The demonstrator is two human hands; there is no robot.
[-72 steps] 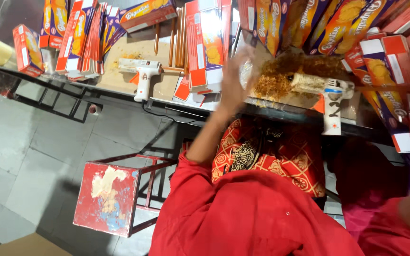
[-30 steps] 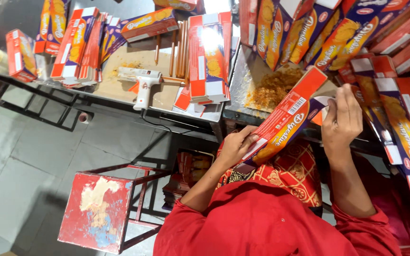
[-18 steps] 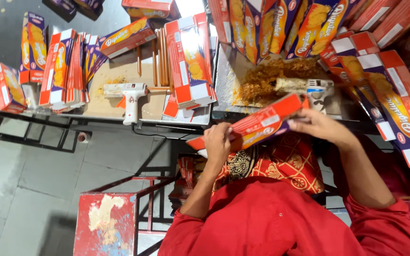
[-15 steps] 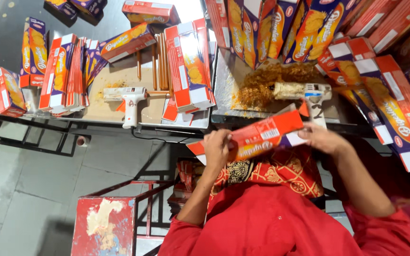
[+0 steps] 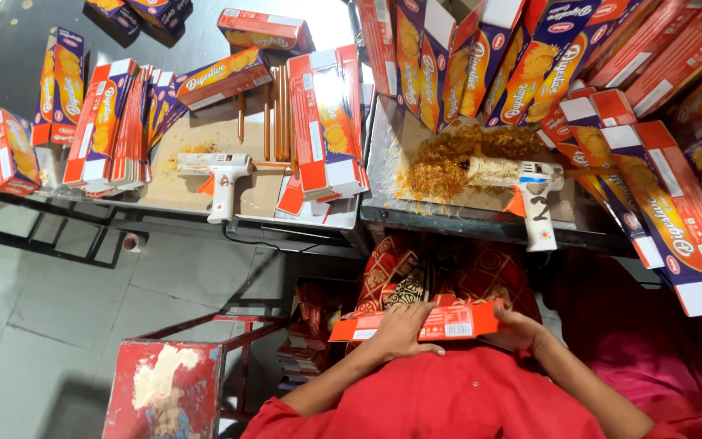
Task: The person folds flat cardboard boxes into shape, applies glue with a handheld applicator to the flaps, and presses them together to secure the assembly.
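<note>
Both arms are bent and drawn in close to the body. The left hand [image 5: 404,329] lies flat with fingers spread, its grip closed; the right hand [image 5: 517,332] grips likewise, fingers curled.

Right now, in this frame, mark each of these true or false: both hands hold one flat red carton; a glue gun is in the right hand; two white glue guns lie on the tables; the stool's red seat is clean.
1. Both the left hand and the right hand hold the flat red cardboard carton: true.
2. The right hand grips a glue gun: false; it is on the carton.
3. Two white glue guns lie on the tables: true.
4. The red stool seat is clean: false; a pale patch covers part of it.
</note>
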